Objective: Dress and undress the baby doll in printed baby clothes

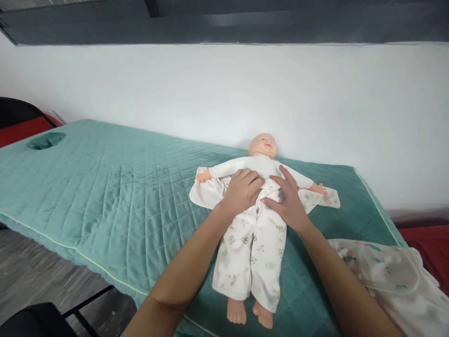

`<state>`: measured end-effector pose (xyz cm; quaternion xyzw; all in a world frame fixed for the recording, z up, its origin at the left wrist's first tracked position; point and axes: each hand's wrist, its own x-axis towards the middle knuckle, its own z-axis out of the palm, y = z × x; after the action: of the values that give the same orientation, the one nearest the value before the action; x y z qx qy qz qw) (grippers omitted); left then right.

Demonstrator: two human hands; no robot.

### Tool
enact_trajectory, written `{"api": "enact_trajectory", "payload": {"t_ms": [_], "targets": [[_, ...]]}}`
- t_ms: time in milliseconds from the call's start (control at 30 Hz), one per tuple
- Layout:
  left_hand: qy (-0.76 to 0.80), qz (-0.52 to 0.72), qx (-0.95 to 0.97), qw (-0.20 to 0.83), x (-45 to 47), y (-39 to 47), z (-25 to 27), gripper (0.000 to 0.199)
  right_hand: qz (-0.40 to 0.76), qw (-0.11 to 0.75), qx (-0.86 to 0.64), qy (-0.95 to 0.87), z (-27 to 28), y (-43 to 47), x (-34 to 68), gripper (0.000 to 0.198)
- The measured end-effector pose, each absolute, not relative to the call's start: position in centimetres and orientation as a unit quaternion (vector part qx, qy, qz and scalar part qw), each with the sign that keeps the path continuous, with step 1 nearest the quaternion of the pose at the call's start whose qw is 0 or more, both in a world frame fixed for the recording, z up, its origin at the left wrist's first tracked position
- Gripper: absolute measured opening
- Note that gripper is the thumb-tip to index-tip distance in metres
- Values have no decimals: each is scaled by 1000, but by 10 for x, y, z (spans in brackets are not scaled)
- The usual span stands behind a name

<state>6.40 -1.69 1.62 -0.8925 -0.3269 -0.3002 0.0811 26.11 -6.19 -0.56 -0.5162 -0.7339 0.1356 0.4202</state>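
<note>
A baby doll [264, 144] lies on its back on a green quilted cover, arms stretched out to both sides. It wears a white long-sleeved top [233, 165] and white printed trousers [270, 243]; its bare feet stick out below. My left hand [244, 189] is closed at the waist of the trousers, knuckles up, its fingertips partly hidden. Across from it, my right hand [288, 199] rests on the other side of the waist, with thumb and fingers spread apart. A white printed garment [206, 194] spreads out beneath the doll and shows on both sides.
The green quilted bed [115, 187] stands against a white wall and has a face hole [47, 140] at its far left. White printed cloth [389, 271] lies bunched at the right edge. Black furniture [35, 320] is at lower left, and red surfaces [430, 250] show beyond the bed.
</note>
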Motion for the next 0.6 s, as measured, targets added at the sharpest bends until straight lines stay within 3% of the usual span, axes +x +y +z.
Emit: {"api": "enact_trajectory", "payload": {"t_ms": [200, 600], "targets": [[-345, -295, -887, 86, 60, -15, 13, 31, 7, 447, -514, -732, -7, -69, 253, 23], [-477, -300, -825, 32, 9, -63, -18, 30, -102, 368, -541, -749, -12, -74, 263, 17]]}}
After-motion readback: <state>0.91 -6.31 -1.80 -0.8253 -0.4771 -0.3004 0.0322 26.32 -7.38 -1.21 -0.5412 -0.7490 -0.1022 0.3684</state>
